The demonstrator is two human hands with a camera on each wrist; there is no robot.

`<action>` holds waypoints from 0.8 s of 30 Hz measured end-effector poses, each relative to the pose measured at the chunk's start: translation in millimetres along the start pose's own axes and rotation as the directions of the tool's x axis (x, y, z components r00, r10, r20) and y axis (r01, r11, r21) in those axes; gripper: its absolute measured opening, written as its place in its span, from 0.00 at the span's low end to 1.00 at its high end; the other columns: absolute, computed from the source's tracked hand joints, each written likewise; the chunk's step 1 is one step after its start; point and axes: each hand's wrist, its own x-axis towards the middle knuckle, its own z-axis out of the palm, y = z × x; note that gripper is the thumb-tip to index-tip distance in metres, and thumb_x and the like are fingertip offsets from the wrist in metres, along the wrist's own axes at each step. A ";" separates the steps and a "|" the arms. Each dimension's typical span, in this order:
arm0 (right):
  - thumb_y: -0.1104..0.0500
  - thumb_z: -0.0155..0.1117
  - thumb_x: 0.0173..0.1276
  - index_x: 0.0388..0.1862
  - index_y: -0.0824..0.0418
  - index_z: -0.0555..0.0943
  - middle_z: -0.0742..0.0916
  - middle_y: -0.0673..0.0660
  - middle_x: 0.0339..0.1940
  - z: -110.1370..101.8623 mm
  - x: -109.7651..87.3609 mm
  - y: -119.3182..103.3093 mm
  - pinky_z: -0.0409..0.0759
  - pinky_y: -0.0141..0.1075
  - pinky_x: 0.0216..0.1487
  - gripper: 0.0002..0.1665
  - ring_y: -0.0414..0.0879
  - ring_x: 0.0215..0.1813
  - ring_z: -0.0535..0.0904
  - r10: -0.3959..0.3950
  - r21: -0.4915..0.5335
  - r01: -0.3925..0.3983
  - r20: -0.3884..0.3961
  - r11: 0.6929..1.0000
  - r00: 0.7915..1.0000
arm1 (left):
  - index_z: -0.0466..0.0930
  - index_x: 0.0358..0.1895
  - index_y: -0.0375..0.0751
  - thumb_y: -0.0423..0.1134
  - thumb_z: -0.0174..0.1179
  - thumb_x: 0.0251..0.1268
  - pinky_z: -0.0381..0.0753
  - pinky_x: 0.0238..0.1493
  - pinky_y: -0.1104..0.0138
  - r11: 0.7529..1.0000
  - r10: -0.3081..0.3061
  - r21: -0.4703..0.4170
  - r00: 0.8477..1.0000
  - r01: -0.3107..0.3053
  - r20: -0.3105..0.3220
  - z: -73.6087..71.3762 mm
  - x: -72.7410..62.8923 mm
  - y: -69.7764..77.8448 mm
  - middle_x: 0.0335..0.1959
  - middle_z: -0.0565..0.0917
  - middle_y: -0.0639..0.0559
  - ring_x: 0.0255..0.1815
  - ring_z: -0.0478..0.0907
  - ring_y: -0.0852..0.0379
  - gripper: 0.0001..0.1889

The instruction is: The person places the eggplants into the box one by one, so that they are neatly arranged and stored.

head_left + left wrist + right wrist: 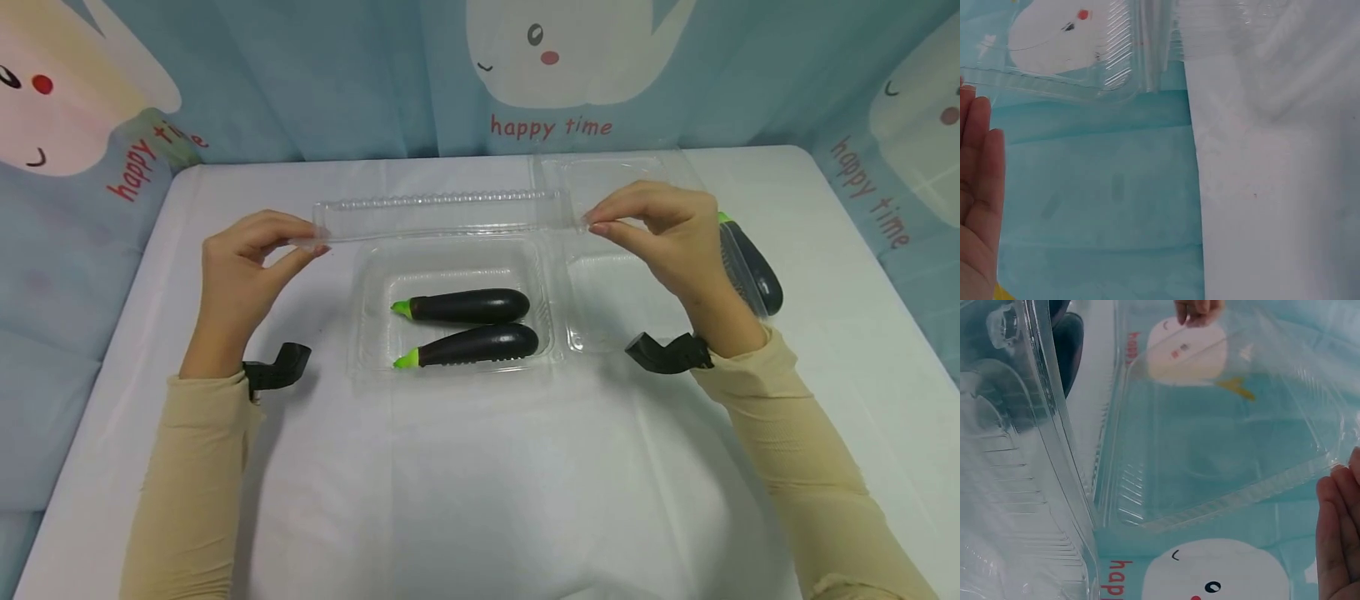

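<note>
My left hand (243,271) pinches one corner of a clear plastic lid (450,218). At the opposite corner, my right hand (667,237) pinches it between thumb and fingers. The lid stands raised at the back of a clear plastic box (367,333), its long edge spanning between both hands. Inside the box, a dark eggplant (472,306) with a green stem lies beside a second eggplant (480,343), stems to the left. The right wrist view shows the raised lid (1229,444) with the fingers of the right hand (1338,537) at its corner.
Another open clear plastic box (600,337) lies on the right, partly behind my right hand. Farther right, a third eggplant (757,267) is partly behind clear plastic. A white cloth (465,483) covers the table, with a blue printed curtain (360,83) behind.
</note>
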 end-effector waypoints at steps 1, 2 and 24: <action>0.74 0.70 0.53 0.26 0.78 0.83 0.87 0.58 0.29 0.1 -0.8 -0.3 0.80 0.35 0.43 0.04 0.50 0.35 0.82 0.000 -0.006 0.000 0.003 1.000 1.000 | 0.81 0.36 0.19 0.14 0.62 0.50 0.77 0.50 0.72 1.000 -0.008 0.006 1.000 0.008 0.003 -0.9 -0.4 1.5 0.35 0.83 0.57 0.40 0.79 0.59 0.08; 0.75 0.69 0.53 0.26 0.77 0.83 0.87 0.58 0.29 0.1 -1.6 -0.5 0.80 0.35 0.43 0.03 0.50 0.35 0.82 0.001 -0.009 -0.001 0.005 1.000 1.000 | 0.81 0.36 0.18 0.14 0.62 0.50 0.77 0.51 0.72 1.000 -0.017 0.004 1.000 0.017 0.003 -1.9 -0.8 3.1 0.36 0.83 0.57 0.40 0.79 0.59 0.09; 0.65 0.71 0.56 0.29 0.71 0.86 0.88 0.55 0.31 -2.7 -28.7 -6.4 0.80 0.32 0.43 0.07 0.41 0.38 0.84 -0.019 -0.250 0.047 0.116 0.967 0.993 | 0.83 0.30 0.20 0.20 0.68 0.46 0.78 0.45 0.72 0.993 0.113 -0.029 0.993 -0.112 0.039 -7.7 -30.2 27.0 0.33 0.86 0.51 0.37 0.81 0.58 0.06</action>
